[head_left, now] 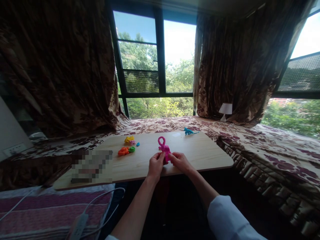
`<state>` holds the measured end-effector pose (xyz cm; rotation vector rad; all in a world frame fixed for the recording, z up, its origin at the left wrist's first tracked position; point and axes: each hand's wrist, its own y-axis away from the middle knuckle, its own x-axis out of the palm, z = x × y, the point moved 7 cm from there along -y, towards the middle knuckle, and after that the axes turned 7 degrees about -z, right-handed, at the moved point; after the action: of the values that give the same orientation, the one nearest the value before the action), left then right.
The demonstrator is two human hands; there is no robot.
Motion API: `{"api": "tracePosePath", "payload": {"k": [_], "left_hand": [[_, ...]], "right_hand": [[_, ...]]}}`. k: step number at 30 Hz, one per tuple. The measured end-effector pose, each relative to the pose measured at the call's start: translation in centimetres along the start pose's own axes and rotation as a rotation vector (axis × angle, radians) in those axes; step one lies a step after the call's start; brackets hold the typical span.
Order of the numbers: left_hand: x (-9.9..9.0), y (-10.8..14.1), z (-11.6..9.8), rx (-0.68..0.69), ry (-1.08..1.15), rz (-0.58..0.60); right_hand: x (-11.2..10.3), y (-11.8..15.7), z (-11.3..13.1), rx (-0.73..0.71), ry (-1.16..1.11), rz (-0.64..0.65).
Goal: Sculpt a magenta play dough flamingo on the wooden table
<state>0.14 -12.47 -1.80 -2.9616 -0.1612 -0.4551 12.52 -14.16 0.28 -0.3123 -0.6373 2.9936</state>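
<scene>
A bright pink figure [166, 152], apparently of modelling clay, stands upright between my hands above the table's near edge. A rounded loop rises from its top. My left hand [155, 165] pinches its lower left side, and the fingers of my right hand [181, 162] close on its lower right side. My fingertips cover part of its base. A small pink bit shows just behind it. Farther left lie an orange clay lump [123, 151], a green lump [131, 149], a yellow lump [129, 139] and a small blue piece [138, 144].
The pale wooden table [200, 156] carries a blue four-legged animal figure [190, 132] at its far right. A blurred-out patch covers its left end. On the patterned ledge behind stands a small white lamp [225, 109]. A corded power strip [78, 226] lies at lower left.
</scene>
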Motion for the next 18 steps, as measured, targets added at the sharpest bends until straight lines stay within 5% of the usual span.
{"api": "tracePosePath", "payload": {"k": [18], "left_hand": [[0.85, 0.55, -0.45, 0.036, -0.093, 0.134]], "right_hand": [[-0.43, 0.24, 0.23, -0.055, 0.015, -0.033]]}}
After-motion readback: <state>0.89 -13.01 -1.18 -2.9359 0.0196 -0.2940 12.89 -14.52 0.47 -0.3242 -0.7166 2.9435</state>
